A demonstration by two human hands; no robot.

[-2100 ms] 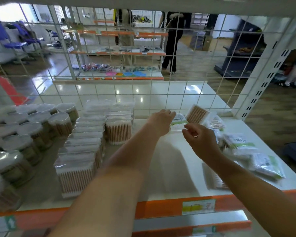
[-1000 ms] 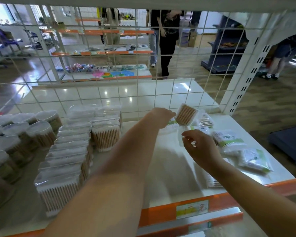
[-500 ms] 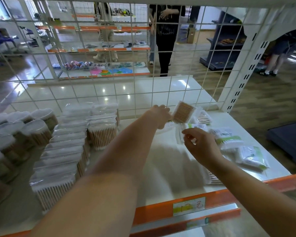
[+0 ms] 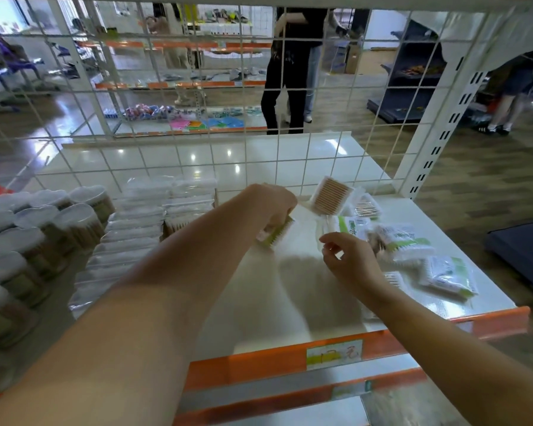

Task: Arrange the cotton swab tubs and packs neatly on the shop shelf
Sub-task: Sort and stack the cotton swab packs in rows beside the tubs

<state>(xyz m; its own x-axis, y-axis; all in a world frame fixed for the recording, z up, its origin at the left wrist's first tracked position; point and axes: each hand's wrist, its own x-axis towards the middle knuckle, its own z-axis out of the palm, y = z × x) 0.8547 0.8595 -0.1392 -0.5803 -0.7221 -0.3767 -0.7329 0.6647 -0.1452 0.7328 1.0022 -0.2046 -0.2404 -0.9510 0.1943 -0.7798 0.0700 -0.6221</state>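
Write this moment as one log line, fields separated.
left hand: grips green pack | right hand: empty, above shelf

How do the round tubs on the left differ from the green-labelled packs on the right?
The round tubs stand upright in tidy rows; the green-labelled packs lie flat and scattered. The tubs are rigid cylinders with clear lids; the packs are soft bags. Both sit on the same shelf.

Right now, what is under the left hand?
The left hand grips a green-edged pack of cotton swabs, lifted above the white shelf surface. The pack's upper part and the fingers' placement are hidden by the hand.
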